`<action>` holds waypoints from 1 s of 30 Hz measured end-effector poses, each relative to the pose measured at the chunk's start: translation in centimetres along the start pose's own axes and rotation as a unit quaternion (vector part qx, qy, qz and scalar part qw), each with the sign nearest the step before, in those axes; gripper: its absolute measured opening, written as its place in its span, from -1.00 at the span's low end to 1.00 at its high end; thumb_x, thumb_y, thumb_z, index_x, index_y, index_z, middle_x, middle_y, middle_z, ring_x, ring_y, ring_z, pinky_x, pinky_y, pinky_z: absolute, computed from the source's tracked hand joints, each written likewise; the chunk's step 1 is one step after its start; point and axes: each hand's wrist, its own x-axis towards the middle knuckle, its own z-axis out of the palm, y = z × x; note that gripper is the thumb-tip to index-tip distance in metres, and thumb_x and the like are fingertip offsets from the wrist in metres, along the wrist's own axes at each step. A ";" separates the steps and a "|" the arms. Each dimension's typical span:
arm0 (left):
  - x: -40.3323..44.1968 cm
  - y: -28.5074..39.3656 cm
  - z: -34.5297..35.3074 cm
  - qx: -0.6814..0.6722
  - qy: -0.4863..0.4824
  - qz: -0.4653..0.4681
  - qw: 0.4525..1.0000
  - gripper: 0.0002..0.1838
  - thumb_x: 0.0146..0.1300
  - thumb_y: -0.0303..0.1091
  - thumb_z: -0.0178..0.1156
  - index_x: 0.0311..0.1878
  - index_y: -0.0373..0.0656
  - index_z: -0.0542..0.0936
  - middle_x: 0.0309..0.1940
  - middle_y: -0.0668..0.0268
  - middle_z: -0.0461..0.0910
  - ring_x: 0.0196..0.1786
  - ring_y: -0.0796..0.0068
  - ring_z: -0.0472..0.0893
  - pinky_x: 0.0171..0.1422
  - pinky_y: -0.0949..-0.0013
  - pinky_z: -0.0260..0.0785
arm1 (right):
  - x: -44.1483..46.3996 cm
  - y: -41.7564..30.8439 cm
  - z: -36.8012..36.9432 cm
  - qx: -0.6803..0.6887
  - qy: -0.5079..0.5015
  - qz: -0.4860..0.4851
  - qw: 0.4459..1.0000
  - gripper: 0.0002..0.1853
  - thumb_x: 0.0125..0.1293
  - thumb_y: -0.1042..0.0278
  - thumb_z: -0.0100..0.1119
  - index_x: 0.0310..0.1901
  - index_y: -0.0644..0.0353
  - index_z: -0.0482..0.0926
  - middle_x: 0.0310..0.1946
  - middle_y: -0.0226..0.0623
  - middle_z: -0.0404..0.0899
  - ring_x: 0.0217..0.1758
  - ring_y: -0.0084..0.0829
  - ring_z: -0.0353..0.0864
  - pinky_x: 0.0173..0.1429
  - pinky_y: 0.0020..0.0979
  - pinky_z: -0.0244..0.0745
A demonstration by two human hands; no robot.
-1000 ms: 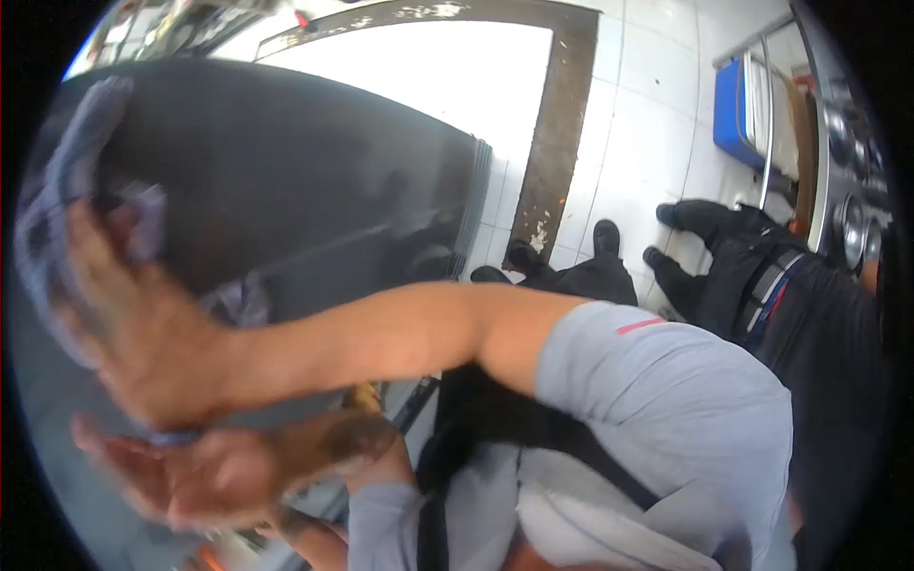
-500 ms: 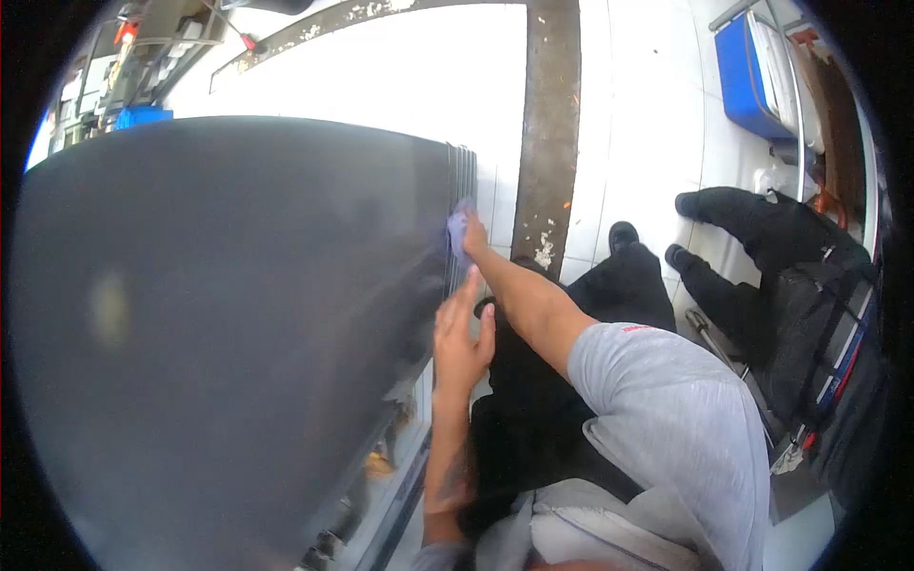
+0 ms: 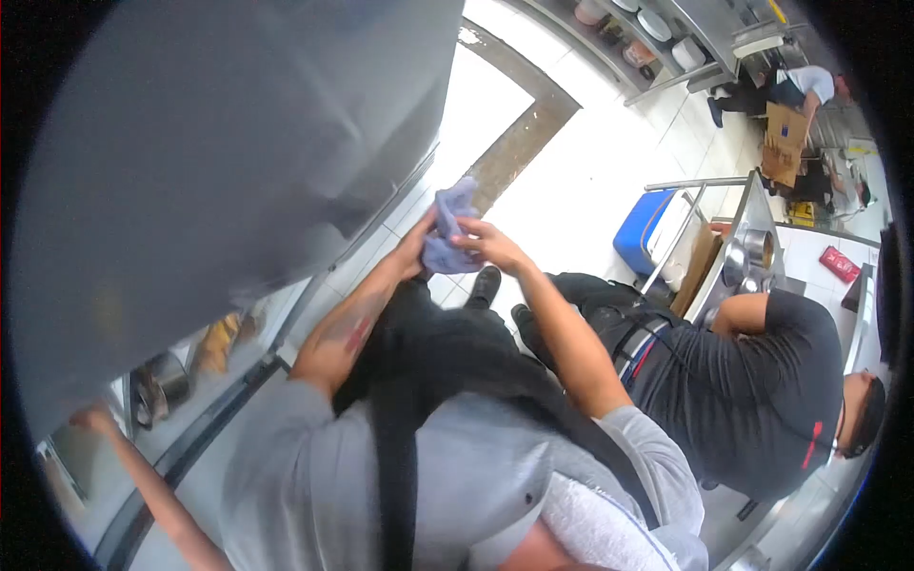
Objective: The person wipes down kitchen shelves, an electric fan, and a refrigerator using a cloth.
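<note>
A crumpled bluish-purple cloth [image 3: 446, 249] is held between my two hands in front of my body. My left hand [image 3: 417, 240] grips its left side, fingers partly hidden behind the fabric. From the right, my right hand [image 3: 487, 246] closes its fingers on the cloth's folds. Left of my hands stands a large dark grey panel [image 3: 238, 143], like a cabinet or fridge door, apart from the cloth.
Below the panel an opening shows a metal container [image 3: 169, 379] and a yellowish item [image 3: 219, 343]. Another person's hand [image 3: 90, 419] reaches there. A co-worker in black [image 3: 752, 390] stands close on my right, beside a steel table with pots [image 3: 757, 249] and a blue box [image 3: 640, 233].
My right hand has drawn the cloth off the panel's edge. My left hand, open before, now grips the cloth too. The view has turned, showing the co-worker and more of the room.
</note>
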 end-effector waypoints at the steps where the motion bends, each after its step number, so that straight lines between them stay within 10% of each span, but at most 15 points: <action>1: -0.9 1.2 2.5 0.065 0.000 -0.042 0.997 -0.24 0.54 0.24 -0.02 0.51 -0.20 0.31 0.38 0.00 0.45 0.37 0.17 0.55 0.49 0.02 0.41 | -1.6 0.6 -0.3 -0.067 0.027 -0.027 0.997 -0.39 0.41 0.06 0.34 0.42 0.09 0.50 0.26 -0.13 0.61 0.28 -0.24 0.58 0.36 -0.18 0.48; 6: 10.2 0.5 3.6 0.519 -0.050 0.040 0.852 -0.44 0.58 0.03 0.06 0.37 -0.24 0.49 0.13 0.13 0.64 0.17 0.32 0.64 0.27 0.21 0.50 | -6.6 2.6 -5.0 0.140 0.295 -0.062 0.943 -0.68 0.40 0.42 0.29 0.15 0.15 0.57 0.04 -0.23 0.66 0.10 -0.37 0.65 0.14 -0.25 0.65; 11: 12.9 2.1 5.0 0.466 -0.087 0.189 0.860 -0.52 0.59 -0.04 0.04 0.27 -0.27 0.55 0.01 0.13 0.68 0.03 0.34 0.68 0.14 0.24 0.53 | -9.7 6.5 -7.4 0.108 0.516 -0.107 0.843 -0.50 0.39 0.54 0.19 0.34 0.11 0.40 0.04 -0.19 0.60 0.02 -0.35 0.64 0.06 -0.27 0.65; 16: 5.1 7.3 10.2 0.340 -0.105 0.167 0.919 -0.59 0.57 -0.08 0.08 0.15 -0.26 0.62 -0.10 0.18 0.71 -0.07 0.41 0.67 0.00 0.30 0.53 | -8.2 6.9 -6.2 -0.005 0.583 -0.001 0.812 -0.33 0.52 0.10 0.13 0.56 0.02 0.14 0.45 0.05 0.32 0.39 -0.07 0.45 0.20 0.03 0.57; 18: 3.0 7.3 12.5 0.386 -0.161 0.078 0.905 -0.56 0.57 -0.06 0.12 0.24 -0.23 0.55 -0.01 0.23 0.67 -0.05 0.43 0.67 0.00 0.35 0.53 | -7.0 3.1 -2.8 0.305 0.447 0.038 0.840 -0.12 0.49 -0.35 -0.06 0.64 -0.08 -0.07 0.65 -0.02 -0.06 0.61 0.28 0.03 0.35 0.46 0.28; 20: 1.5 6.8 14.5 0.373 -0.170 0.042 0.911 -0.54 0.50 -0.01 0.23 0.16 -0.24 0.56 -0.12 0.30 0.65 -0.16 0.45 0.62 -0.08 0.35 0.49 | -5.0 1.0 -0.7 0.474 0.253 -0.061 0.841 -0.19 0.48 -0.40 -0.12 0.53 0.05 0.24 0.40 -0.03 0.42 0.44 0.12 0.41 0.33 0.33 0.45; 21: 1.6 6.4 14.3 0.472 -0.138 0.268 0.828 -0.49 0.43 0.00 0.32 0.11 -0.31 0.55 -0.25 0.36 0.57 -0.26 0.48 0.53 -0.14 0.33 0.44 | -3.3 -1.0 0.2 0.490 0.211 -0.152 0.832 -0.31 0.55 -0.26 -0.19 0.46 0.12 0.31 0.35 -0.07 0.47 0.40 0.02 0.47 0.40 0.16 0.44; 23: -2.9 8.9 14.5 0.509 0.006 0.410 0.757 -0.50 0.37 -0.04 0.34 0.08 -0.32 0.57 -0.24 0.25 0.57 -0.22 0.39 0.55 -0.08 0.28 0.43 | -2.4 -7.5 2.3 0.518 0.097 -0.304 0.794 -0.45 0.66 -0.04 -0.29 0.36 0.23 0.41 0.29 -0.10 0.52 0.36 -0.15 0.52 0.48 -0.10 0.44; 26: -7.4 9.5 10.9 0.429 0.229 0.672 0.559 -0.62 0.33 -0.21 0.31 0.07 -0.30 0.59 -0.15 0.11 0.54 -0.11 0.26 0.56 0.03 0.26 0.41 | -2.6 -15.5 1.8 0.498 0.008 -0.292 0.816 -0.37 0.65 -0.09 -0.31 0.45 0.28 0.33 0.43 -0.04 0.40 0.47 -0.07 0.41 0.55 -0.03 0.33; 27: -8.2 8.7 9.4 0.438 0.244 0.669 0.550 -0.62 0.33 -0.21 0.31 0.07 -0.30 0.59 -0.15 0.11 0.54 -0.11 0.26 0.56 0.03 0.26 0.41 | -3.2 -18.3 2.1 0.463 0.011 -0.316 0.828 -0.36 0.66 -0.09 -0.32 0.44 0.32 0.33 0.42 -0.02 0.40 0.45 -0.08 0.44 0.52 -0.04 0.36; 28: -8.9 7.4 7.7 0.427 0.249 0.633 0.595 -0.66 0.37 -0.25 0.26 0.08 -0.28 0.59 -0.18 0.11 0.57 -0.13 0.25 0.59 -0.01 0.27 0.42 | -3.1 -20.8 2.0 0.451 -0.242 -0.430 0.744 -0.36 0.66 -0.09 -0.33 0.43 0.32 0.33 0.39 -0.02 0.44 0.39 -0.09 0.51 0.47 -0.07 0.43; 30: -9.1 4.4 5.4 0.405 0.282 0.600 0.630 -0.70 0.41 -0.29 0.21 0.09 -0.26 0.60 -0.21 0.11 0.60 -0.16 0.25 0.62 -0.04 0.27 0.44 | -3.6 -26.2 3.6 0.312 -0.187 -0.533 0.764 -0.40 0.63 -0.06 -0.29 0.41 0.26 0.36 0.36 -0.04 0.47 0.37 -0.10 0.53 0.45 -0.05 0.43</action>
